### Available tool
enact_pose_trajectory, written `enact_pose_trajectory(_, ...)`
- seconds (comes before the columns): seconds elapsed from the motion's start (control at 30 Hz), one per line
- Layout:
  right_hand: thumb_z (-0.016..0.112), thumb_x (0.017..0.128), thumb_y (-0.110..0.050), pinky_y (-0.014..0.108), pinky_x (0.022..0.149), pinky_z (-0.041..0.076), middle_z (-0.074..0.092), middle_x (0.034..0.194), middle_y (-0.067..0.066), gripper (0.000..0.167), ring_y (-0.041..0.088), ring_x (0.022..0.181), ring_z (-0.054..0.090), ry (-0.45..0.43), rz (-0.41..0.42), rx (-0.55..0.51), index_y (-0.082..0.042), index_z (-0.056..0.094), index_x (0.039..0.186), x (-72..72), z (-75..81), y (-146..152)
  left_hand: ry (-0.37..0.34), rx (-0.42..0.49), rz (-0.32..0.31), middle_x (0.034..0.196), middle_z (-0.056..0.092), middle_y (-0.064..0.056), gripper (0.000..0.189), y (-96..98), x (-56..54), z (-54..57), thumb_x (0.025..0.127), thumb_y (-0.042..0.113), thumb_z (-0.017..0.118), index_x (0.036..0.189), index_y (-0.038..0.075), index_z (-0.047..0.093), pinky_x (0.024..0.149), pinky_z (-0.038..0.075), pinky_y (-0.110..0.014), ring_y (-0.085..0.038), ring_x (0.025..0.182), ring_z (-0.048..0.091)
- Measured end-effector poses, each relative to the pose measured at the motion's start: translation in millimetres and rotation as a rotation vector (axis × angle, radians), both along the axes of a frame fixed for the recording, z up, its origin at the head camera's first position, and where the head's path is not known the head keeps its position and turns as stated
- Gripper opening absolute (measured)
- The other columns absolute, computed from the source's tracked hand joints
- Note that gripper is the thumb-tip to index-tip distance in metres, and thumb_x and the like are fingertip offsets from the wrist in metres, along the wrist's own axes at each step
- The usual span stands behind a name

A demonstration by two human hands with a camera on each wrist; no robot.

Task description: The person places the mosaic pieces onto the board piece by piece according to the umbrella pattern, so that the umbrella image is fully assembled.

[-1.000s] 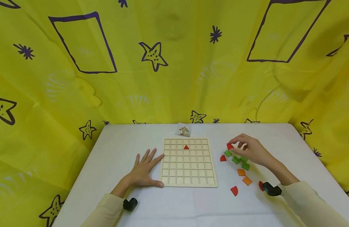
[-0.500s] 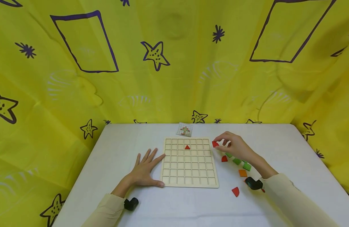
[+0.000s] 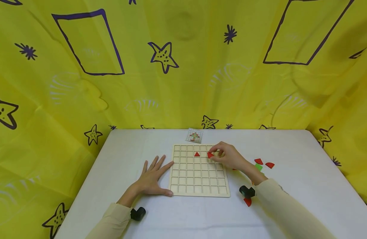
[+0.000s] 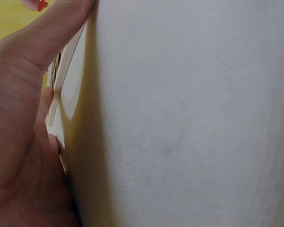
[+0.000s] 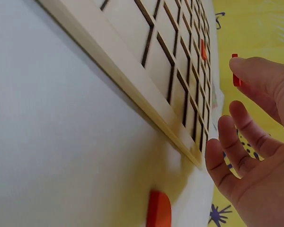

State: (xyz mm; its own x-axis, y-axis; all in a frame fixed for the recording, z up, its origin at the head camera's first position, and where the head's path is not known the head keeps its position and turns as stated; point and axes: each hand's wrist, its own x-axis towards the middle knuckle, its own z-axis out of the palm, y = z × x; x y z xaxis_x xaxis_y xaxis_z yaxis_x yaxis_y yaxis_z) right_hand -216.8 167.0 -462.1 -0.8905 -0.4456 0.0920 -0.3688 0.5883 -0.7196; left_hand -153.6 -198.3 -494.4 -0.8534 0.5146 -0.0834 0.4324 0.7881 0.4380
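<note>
Between thumb and forefinger my right hand (image 3: 229, 156) pinches a red quarter-circle piece (image 3: 210, 155), held over the upper right part of the wooden grid board (image 3: 189, 182). The right wrist view shows that red piece (image 5: 236, 71) raised off the board. One red triangle (image 3: 196, 154) lies in a cell of the second row from the top. My left hand (image 3: 152, 181) rests with fingers spread at the board's left side, thumb and forefinger touching its edge. In the left wrist view the thumb (image 4: 52, 30) lies along the board's edge.
Behind the board lies a small pattern card (image 3: 194, 135). To the right, loose red quarter-circles (image 3: 269, 165) and a green piece (image 3: 258, 167) lie near my forearm, which partly hides other pieces. Another red piece (image 3: 247, 202) lies nearer the front. A yellow curtain (image 3: 183, 83) hangs behind the table.
My right hand has moved left from the loose pieces to over the board, carrying the red quarter-circle. Two red pieces it hid now show at the right. My left hand has stayed put.
</note>
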Motion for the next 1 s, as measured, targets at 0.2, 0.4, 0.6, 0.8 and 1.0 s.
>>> enact_pose_trajectory(0.2, 0.083, 0.088, -0.016, 0.030, 0.069, 0.045, 0.064, 0.099, 0.006, 0.022, 0.018, 0.077, 0.052, -0.004, 0.002, 0.021, -0.009, 0.077, 0.108, -1.2, -9.9, -16.3, -0.005, 0.006, 0.007, 0.171, 0.011, -0.019, 0.114, -0.1, 0.4, 1.0, 0.071, 0.066, 0.084, 0.162, 0.022, 0.033, 0.115, -0.006, -0.076, -0.046, 0.156, 0.001)
enact_pose_trajectory(0.4, 0.082, 0.088, -0.014, 0.030, 0.064, 0.040, 0.064, 0.099, 0.006, 0.020, 0.016, 0.071, 0.046, 0.025, -0.018, 0.069, -0.007, 0.077, 0.106, -0.4, -13.7, -28.4, -0.004, -0.012, 0.013, 0.171, 0.010, -0.017, 0.114, 0.0, -0.6, 0.2, 0.071, 0.067, 0.083, 0.163, 0.023, 0.032, 0.115, -0.006, -0.075, -0.044, 0.156, -0.001)
enact_pose_trajectory(0.6, 0.081, 0.089, -0.016, 0.032, 0.066, 0.040, 0.063, 0.099, 0.004, 0.017, 0.018, 0.075, 0.047, -0.008, -0.054, 0.116, -0.011, 0.077, 0.105, -0.1, -15.6, -33.0, 0.000, -0.020, 0.013, 0.172, 0.008, -0.015, 0.115, -0.1, -2.0, -2.2, 0.071, 0.069, 0.082, 0.163, 0.025, 0.031, 0.116, -0.007, -0.074, -0.042, 0.157, -0.002)
enact_pose_trajectory(0.8, 0.080, 0.089, -0.016, 0.033, 0.071, 0.043, 0.064, 0.102, 0.003, 0.018, 0.018, 0.080, 0.049, -0.013, -0.057, 0.153, -0.012, 0.077, 0.106, -0.6, -16.6, -34.3, -0.001, -0.029, 0.013, 0.172, 0.008, -0.015, 0.115, 0.3, -2.6, -3.7, 0.071, 0.069, 0.082, 0.163, 0.025, 0.030, 0.116, -0.007, -0.073, -0.042, 0.157, -0.002)
enact_pose_trajectory(1.0, 0.081, 0.089, -0.017, 0.036, 0.077, 0.045, 0.063, 0.100, 0.003, 0.016, 0.020, 0.088, 0.053, -0.013, -0.050, 0.163, -0.014, 0.077, 0.104, -0.8, -17.0, -35.6, -0.008, -0.019, 0.015, 0.172, 0.009, -0.015, 0.115, 0.5, -1.0, -2.0, 0.070, 0.069, 0.083, 0.163, 0.024, 0.031, 0.116, -0.007, -0.074, -0.042, 0.157, -0.002)
